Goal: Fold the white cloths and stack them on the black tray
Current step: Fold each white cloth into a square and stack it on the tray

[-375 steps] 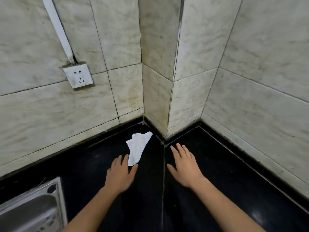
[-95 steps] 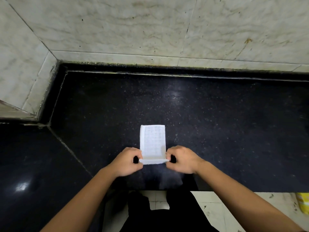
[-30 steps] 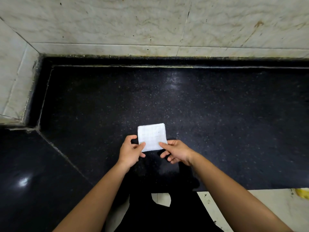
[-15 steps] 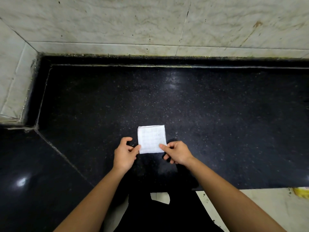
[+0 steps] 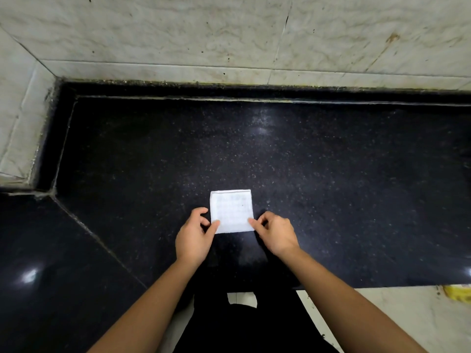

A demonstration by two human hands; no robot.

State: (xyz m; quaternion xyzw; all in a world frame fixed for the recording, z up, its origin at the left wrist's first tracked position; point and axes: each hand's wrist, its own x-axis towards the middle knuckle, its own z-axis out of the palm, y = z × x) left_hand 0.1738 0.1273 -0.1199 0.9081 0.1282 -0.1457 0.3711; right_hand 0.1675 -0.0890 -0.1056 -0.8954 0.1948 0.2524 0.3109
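White cloth (image 5: 232, 210): folded into a small, nearly square pad that lies flat on the black countertop (image 5: 331, 187), close to its near edge and directly in front of the person. A faint grid texture shows on its top face.
Left hand (image 5: 195, 238): grasps the cloth at its near-left corner. The thumb tip lies on top and the forefinger curls in against the left edge, so the corner is pinched; the other fingers are tucked under the palm.
Right hand (image 5: 276, 234): takes the near-right corner in the same way, forefinger tip on the cloth's right edge and thumb just below it. The remaining fingers are curled and touch nothing that can be seen.
Forearms: both bare, reaching in from the bottom of the view and converging on the cloth.
Countertop: dark speckled stone with a diagonal seam (image 5: 96, 240) at the left; a soft glare sits beyond the cloth.
Wall (image 5: 204, 34): pale marbled tiles, stained, running along the far edge of the counter and turning a corner at the left.
Floor (image 5: 382, 322): light tiles below the counter's edge at lower right, with part of a yellow object (image 5: 458, 293) at the frame's right border — too cropped to identify.
Clothing (image 5: 249, 327): black, between the arms.
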